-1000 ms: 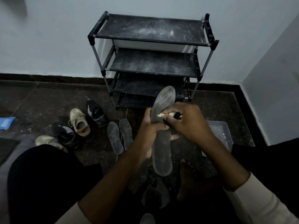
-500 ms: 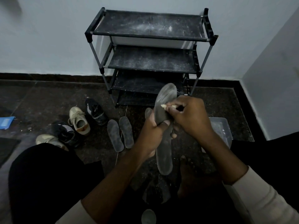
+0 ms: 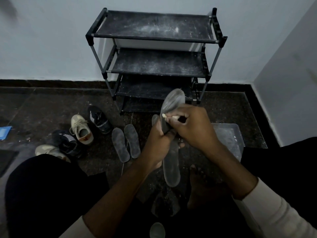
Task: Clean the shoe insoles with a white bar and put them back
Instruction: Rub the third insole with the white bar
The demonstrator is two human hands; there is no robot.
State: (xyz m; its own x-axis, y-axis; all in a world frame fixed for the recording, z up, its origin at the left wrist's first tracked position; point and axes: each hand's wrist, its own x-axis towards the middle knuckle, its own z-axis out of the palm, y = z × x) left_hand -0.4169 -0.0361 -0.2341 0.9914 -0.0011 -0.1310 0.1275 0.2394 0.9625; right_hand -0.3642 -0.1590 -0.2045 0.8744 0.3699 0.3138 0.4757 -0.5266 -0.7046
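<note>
The left hand [image 3: 157,145] gripped the thin grey insole [image 3: 171,169], probably floppy, mid-length; the right hand [image 3: 193,127] pinched a small white bar [image 3: 165,116].

The person wears cream long sleeves [image 3: 274,212] pushed up the forearms, black trousers [image 3: 42,194], one bare foot [image 3: 204,186].

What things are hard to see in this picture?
Head view:
- White bar: mostly buried in the right hand; only its tip shows.
- Held insole: middle covered by the left hand.
- Blue thing: cut off by the left edge.
- Grey rounded thing: cut off by the bottom edge, too dark.
</note>
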